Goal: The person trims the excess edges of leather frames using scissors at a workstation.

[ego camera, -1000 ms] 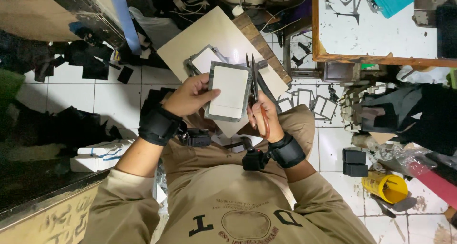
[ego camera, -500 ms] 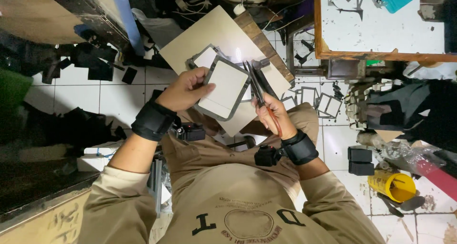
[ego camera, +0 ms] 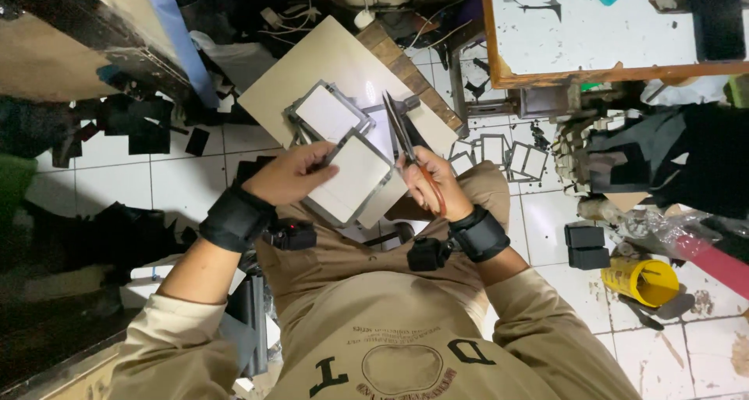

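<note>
Glossy metal blades were seen on the scissors (ego camera: 407, 146). A matt white, grey-edged panel (ego camera: 353, 179) looked smooth. The floor tiles (ego camera: 109, 177) were glazed, the tabletop (ego camera: 601, 37) wood-rimmed.

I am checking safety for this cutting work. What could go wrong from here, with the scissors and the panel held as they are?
1. The scissors in the right hand point toward the grey-framed white panel; the left hand holds that panel close by, so a slip might nick its fingers.
2. The panel is held in the air over the lap, unsupported, so a cut may wander.
3. Loose frames lie on the floor tiles, possibly underfoot.
</note>
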